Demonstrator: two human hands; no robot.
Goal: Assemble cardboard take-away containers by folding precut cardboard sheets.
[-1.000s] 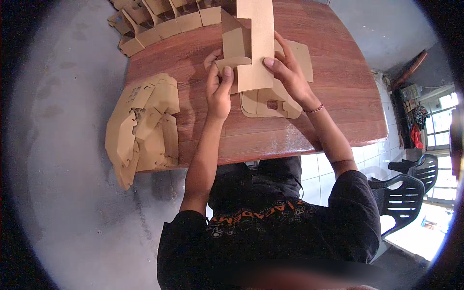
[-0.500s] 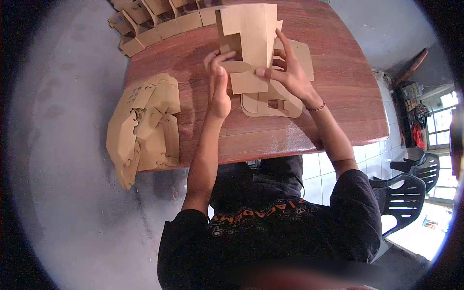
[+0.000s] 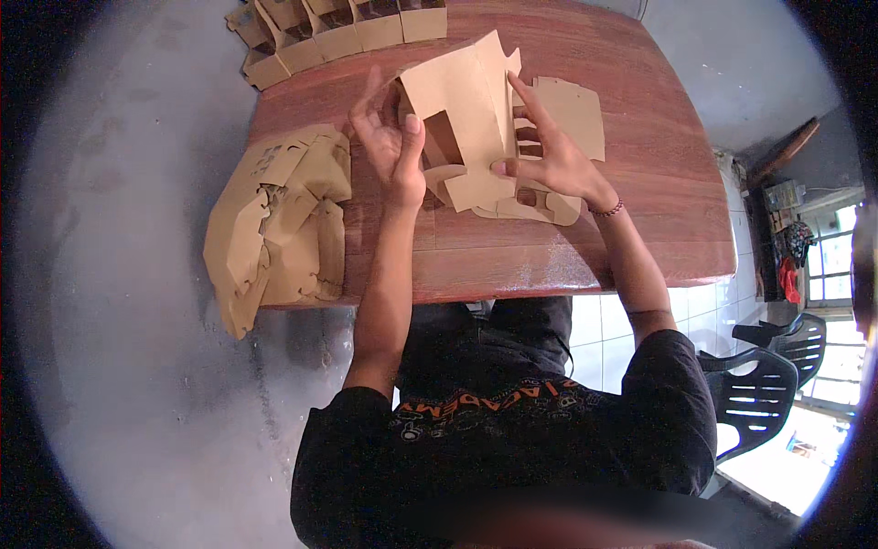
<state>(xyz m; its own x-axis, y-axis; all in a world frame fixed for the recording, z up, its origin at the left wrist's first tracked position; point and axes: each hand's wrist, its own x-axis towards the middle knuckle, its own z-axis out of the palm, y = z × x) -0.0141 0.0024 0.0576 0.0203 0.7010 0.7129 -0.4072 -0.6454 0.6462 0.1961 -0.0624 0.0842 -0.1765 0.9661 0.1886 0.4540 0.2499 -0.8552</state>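
Hidden: the inside of the cardboard blank [image 3: 471, 119] is mostly turned away from me, and my right palm is covered by its folded panels; I cannot tell how many flaps are tucked in behind
Cut off: the row of folded boxes [image 3: 343, 32] at the far edge of the table [image 3: 640, 229] runs out of the top of the view, so only their near sides show
Hard to make out: the flat blanks [image 3: 558, 137] lying under the piece I hold merge in colour with it, so I cannot tell how many lie there
Left hand [image 3: 391, 146]: raised over the table, fingers spread and pointing away from me, thumb pressed against the left edge of the cardboard blank; this grip is apart, touching rather than clamping
Right hand [image 3: 549, 160]: grip clamped on the cardboard blank, thumb on the near face at the lower middle, fingers stretched up along its right side
Cardboard blank: held up off the table between both hands, partly folded, its broad panel tilted toward my left, its lower tabs near the flat blanks below
Heap: a loose pile of cardboard pieces [image 3: 274, 220] hangs over the left edge of the table, just beside my left forearm
Elsewhere: a dark plastic chair [image 3: 759, 393] stands to my right, well apart from the table
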